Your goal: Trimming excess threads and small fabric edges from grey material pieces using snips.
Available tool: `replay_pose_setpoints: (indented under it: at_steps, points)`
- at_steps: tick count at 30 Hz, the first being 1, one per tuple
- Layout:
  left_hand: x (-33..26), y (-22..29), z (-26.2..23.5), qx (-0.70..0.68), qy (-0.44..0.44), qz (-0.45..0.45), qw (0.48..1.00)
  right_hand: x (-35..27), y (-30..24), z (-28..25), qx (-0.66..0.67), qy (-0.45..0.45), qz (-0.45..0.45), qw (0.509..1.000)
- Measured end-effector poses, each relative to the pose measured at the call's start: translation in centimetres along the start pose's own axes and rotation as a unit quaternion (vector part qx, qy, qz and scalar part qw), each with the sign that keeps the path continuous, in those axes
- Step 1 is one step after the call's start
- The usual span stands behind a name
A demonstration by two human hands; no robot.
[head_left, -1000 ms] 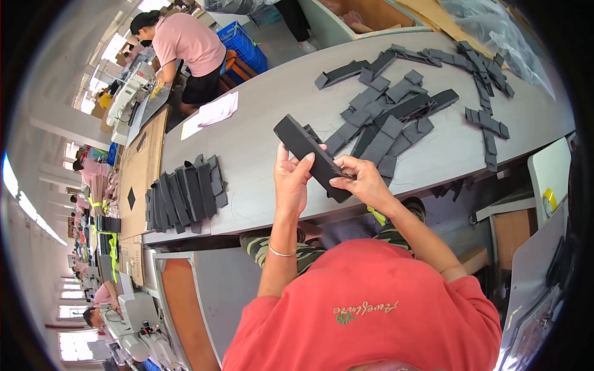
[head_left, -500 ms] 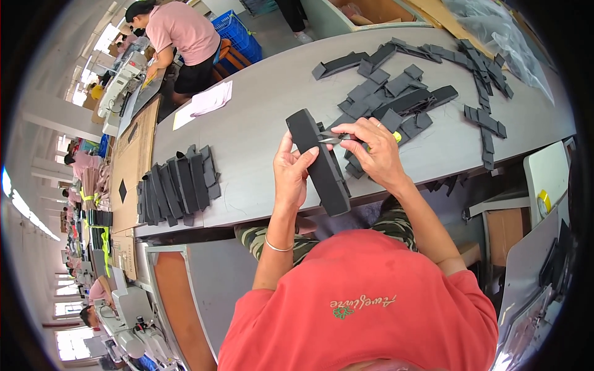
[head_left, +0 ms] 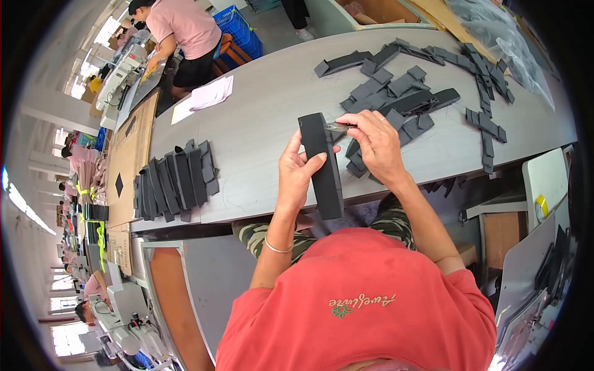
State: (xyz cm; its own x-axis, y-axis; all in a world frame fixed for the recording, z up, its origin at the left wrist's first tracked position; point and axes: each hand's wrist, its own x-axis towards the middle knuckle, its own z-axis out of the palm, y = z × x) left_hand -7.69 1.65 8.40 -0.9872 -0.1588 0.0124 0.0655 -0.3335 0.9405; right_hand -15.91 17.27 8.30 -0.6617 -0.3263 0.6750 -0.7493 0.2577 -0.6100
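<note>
My left hand is closed round a long black fabric strip, thumb on its face and fingers behind. The strip is held nearly upright above the table's near edge. Pinched in my right hand is a pair of thread snips, whose metal blades touch or lie close to the strip's right edge near its upper end. The fingers hide most of the snips' handle. Beyond my right hand lies a loose pile of dark grey fabric pieces.
A row of dark strips stands on the grey table at left, with pale papers farther back. A chain of dark pieces trails at right near clear plastic. A co-worker leans over a sewing machine at far left.
The black strip has turned more upright in my left hand, and its upper end has shifted right. My right hand has moved slightly up with the snips, and their yellow part no longer shows.
</note>
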Motion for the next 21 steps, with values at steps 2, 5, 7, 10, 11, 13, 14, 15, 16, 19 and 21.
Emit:
replay_pose_setpoints:
  at_steps: [2, 5, 7, 10, 11, 13, 14, 15, 16, 19, 21]
  points:
    - [-0.1, -0.2, 0.2, 0.041, -0.008, 0.018, 0.999, 0.3, -0.1, 0.2, -0.001, 0.007, -0.020, 1.000]
    - [-0.2, -0.3, 0.2, 0.050, -0.014, -0.005, 0.999, 0.6, -0.2, 0.6, -0.040, -0.014, -0.036, 0.998]
    - [-0.3, -0.2, 0.1, 0.055, -0.024, -0.019, 0.998, 0.7, -0.1, 1.0, -0.056, -0.015, -0.062, 0.996]
    - [-0.6, 0.0, 0.1, 0.052, -0.036, -0.039, 0.997, 0.7, 0.1, 1.2, -0.050, -0.019, -0.056, 0.997]
    - [-0.6, 0.0, 0.1, 0.045, -0.038, -0.045, 0.997, 0.8, 0.3, 1.2, -0.049, -0.020, -0.055, 0.997]
    - [-0.7, 0.1, -0.2, 0.045, -0.040, -0.059, 0.996, 0.8, 0.7, 1.0, -0.011, -0.039, -0.034, 0.999]
    - [-0.8, 0.2, -0.4, 0.046, -0.043, -0.071, 0.995, 0.8, 0.5, 0.8, -0.010, -0.040, -0.033, 0.999]
    - [-0.8, 0.1, -0.5, 0.045, -0.042, -0.072, 0.995, 1.0, 0.2, 0.4, -0.006, -0.051, 0.004, 0.999]
    - [-0.9, 0.0, -0.7, 0.044, -0.044, -0.069, 0.996, 1.2, -0.1, -0.1, -0.001, -0.062, 0.041, 0.997]
    - [-0.9, 0.0, -1.0, 0.043, -0.049, -0.064, 0.996, 1.5, -0.2, -1.0, 0.011, -0.077, 0.023, 0.997]
    - [-0.9, 0.0, -1.0, 0.043, -0.052, -0.063, 0.996, 1.5, 0.0, -1.1, 0.007, -0.089, 0.007, 0.996]
